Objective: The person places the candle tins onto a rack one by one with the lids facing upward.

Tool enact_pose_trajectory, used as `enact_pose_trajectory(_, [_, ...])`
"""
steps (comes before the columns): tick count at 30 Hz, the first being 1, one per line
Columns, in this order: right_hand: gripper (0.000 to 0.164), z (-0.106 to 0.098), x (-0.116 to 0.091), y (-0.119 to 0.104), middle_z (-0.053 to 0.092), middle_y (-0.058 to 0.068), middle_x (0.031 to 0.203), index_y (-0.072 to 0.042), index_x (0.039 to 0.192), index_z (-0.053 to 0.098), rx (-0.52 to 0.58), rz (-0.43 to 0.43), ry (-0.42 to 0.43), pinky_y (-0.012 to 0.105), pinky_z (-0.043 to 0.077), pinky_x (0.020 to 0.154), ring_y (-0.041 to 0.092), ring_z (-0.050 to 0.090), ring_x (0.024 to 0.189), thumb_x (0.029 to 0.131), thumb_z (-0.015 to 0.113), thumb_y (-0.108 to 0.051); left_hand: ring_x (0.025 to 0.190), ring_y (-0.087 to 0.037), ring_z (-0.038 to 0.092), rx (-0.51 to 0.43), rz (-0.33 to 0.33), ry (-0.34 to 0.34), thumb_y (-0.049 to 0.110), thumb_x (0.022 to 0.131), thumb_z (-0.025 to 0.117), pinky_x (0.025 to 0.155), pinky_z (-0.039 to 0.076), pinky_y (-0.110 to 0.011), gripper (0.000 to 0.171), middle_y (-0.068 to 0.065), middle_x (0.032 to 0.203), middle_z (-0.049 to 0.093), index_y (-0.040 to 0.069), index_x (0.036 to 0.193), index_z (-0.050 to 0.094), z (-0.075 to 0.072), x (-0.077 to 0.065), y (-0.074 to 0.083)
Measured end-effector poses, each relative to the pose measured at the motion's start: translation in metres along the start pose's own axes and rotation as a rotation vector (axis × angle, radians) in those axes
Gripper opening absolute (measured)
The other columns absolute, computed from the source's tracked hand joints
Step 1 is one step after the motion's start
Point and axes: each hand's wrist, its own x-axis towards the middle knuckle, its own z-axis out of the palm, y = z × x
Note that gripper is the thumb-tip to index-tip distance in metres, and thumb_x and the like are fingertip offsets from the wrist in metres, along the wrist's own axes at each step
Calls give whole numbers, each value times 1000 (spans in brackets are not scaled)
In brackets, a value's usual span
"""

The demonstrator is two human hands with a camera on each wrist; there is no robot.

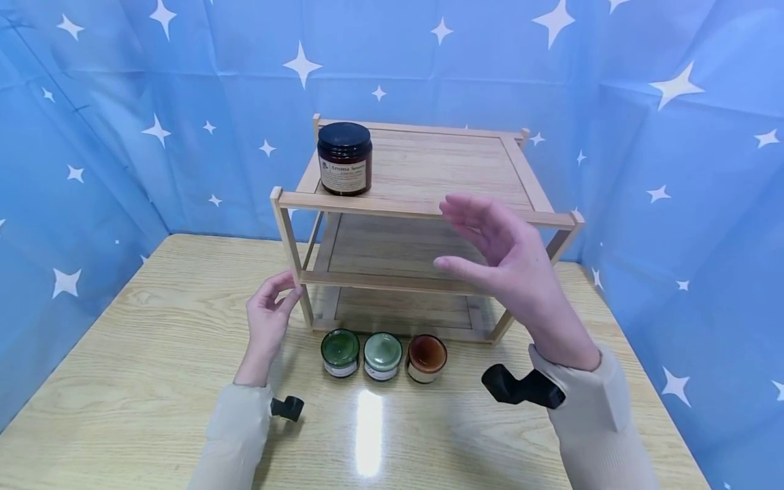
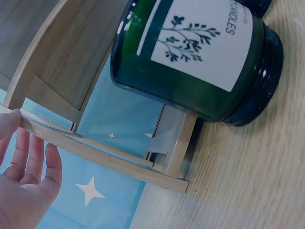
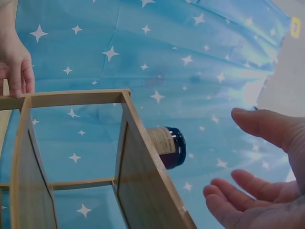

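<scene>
A three-tier wooden shelf (image 1: 404, 280) stands on the table. My left hand (image 1: 267, 320) holds its left front post between thumb and fingers, which the left wrist view shows closely on the wooden post (image 2: 102, 155). My right hand (image 1: 514, 265) hovers in front of the shelf's right half, thumb and fingers spread apart, with nothing in it. On the top tier's left end sits a dark brown jar (image 1: 345, 160) with a black lid and a pale label. The right wrist view also has this jar (image 3: 164, 145), beyond my right fingers.
Three glass candles stand in a row before the bottom tier: dark green (image 1: 339, 350), pale green (image 1: 382, 354) and orange-brown (image 1: 427, 355). The light wood table (image 1: 153, 361) extends to both sides. A blue star-patterned curtain (image 1: 392, 61) hangs behind.
</scene>
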Motion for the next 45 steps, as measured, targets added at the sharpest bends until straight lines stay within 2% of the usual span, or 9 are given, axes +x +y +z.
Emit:
enact_pose_trajectory(13, [59, -2, -30, 22, 55, 8, 125, 8, 126, 48, -12, -10, -37, 28, 42, 101, 26, 49, 121, 72, 70, 16, 86, -7, 61, -16, 5, 0, -20, 79, 58, 80, 54, -21, 28, 8, 90, 67, -5, 103, 64, 0, 0, 0])
enact_pose_trajectory(21, [56, -3, -46, 41, 55, 7, 126, 5, 126, 49, -63, 63, -57, 24, 43, 100, 20, 51, 119, 75, 72, 9, 88, -7, 60, 15, 7, -6, -19, 81, 58, 79, 54, -20, 25, 9, 90, 66, -14, 105, 58, 0, 0, 1])
enact_pose_trajectory(29, [56, 3, -58, 67, 53, 22, 127, 5, 124, 50, -49, 135, -84, 23, 42, 100, 18, 52, 117, 74, 74, 7, 87, -8, 61, 4, 3, -4, -19, 80, 58, 80, 54, -21, 25, 8, 90, 66, -11, 104, 60, -1, 2, 0])
enact_pose_trajectory(35, [56, 8, -69, 87, 56, 15, 125, 3, 125, 51, -82, 204, -105, 22, 42, 99, 25, 51, 118, 75, 76, 1, 88, -8, 60, -1, 5, -12, -19, 80, 58, 80, 54, -22, 25, 8, 91, 66, -10, 104, 60, -1, 1, 0])
enact_pose_trajectory(38, [56, 10, -75, 99, 57, 14, 124, 2, 125, 52, -99, 238, -114, 25, 43, 99, 28, 52, 117, 75, 76, -1, 88, -8, 60, -4, 7, -12, -19, 80, 58, 80, 54, -22, 26, 8, 91, 66, -9, 104, 61, 0, 0, 0])
enact_pose_trajectory(45, [60, 14, -87, 126, 57, 17, 124, 2, 126, 51, -126, 324, -112, 42, 42, 100, 32, 53, 115, 73, 79, -6, 88, -8, 60, 1, 5, -14, -20, 80, 57, 80, 54, -21, 25, 8, 91, 66, -12, 104, 60, -1, 0, 0])
